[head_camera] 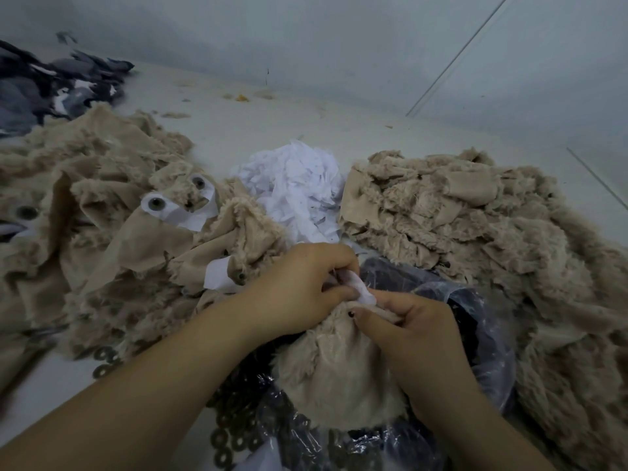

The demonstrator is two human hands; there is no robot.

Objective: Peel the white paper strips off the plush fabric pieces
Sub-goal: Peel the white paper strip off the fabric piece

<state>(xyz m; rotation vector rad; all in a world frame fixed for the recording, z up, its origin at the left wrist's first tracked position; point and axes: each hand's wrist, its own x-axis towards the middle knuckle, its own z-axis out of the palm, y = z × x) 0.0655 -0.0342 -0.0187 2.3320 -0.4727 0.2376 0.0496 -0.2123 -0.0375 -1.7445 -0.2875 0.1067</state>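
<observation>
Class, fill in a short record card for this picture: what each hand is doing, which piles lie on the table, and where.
left hand: pinches the white paper strip
right hand: holds the plush piece
paper pile: behind the hands, middle
left plush pile: some pieces show white strips
right plush pile: no strips seen
plastic bag: under the held piece
dark rings: on the table, left of the bag

Dark fabric heap (pixel 44 86) at ten o'clock cut off by left edge, blurred. Beige plush pile (pixel 509 239) at four o'clock runs off right edge. Washers (pixel 234 433) at six o'clock half hidden under forearm.
</observation>
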